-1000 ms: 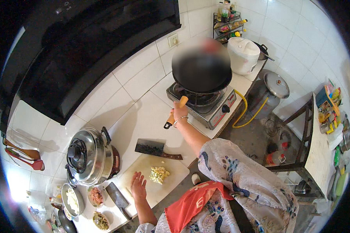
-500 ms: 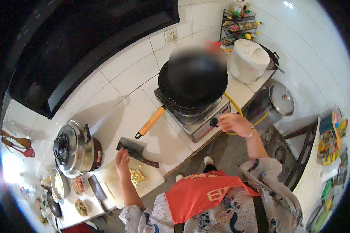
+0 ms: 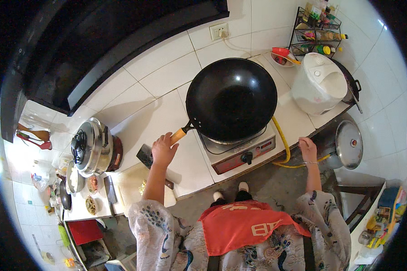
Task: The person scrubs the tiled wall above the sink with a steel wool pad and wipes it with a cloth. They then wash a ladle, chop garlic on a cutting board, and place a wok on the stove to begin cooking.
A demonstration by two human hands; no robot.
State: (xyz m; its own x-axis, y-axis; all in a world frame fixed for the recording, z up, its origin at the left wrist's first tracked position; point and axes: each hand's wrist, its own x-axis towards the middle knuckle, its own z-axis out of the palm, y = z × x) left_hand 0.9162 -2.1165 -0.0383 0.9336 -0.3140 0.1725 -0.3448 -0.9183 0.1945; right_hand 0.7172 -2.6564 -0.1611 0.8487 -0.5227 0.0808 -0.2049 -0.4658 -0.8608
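A black wok (image 3: 233, 97) sits on a tabletop gas stove (image 3: 239, 156) with a black knob. My left hand (image 3: 164, 150) is wrapped round its wooden handle (image 3: 178, 135). Off the counter's front edge, to the right of the stove, my right hand (image 3: 307, 148) hangs with its fingers curled in and nothing visible in them. Under my left forearm lies a cleaver (image 3: 145, 156) with a dark blade, its middle hidden. Beside it a pale cutting board (image 3: 130, 192) carries chopped yellowish pieces (image 3: 142, 187), also partly covered by the arm.
An electric cooker (image 3: 95, 147) stands at the left, near a second knife (image 3: 110, 189) and small dishes of food (image 3: 91, 205). On the right are a white lidded appliance (image 3: 319, 86), a yellow gas hose (image 3: 280, 135), a spice rack (image 3: 314, 34) and a lidded pot (image 3: 348, 143) below counter height.
My left hand has moved from above the cleaver to the wok handle and closed on it. My right hand has left the area by the stove knob, moving right, and its fingers have curled.
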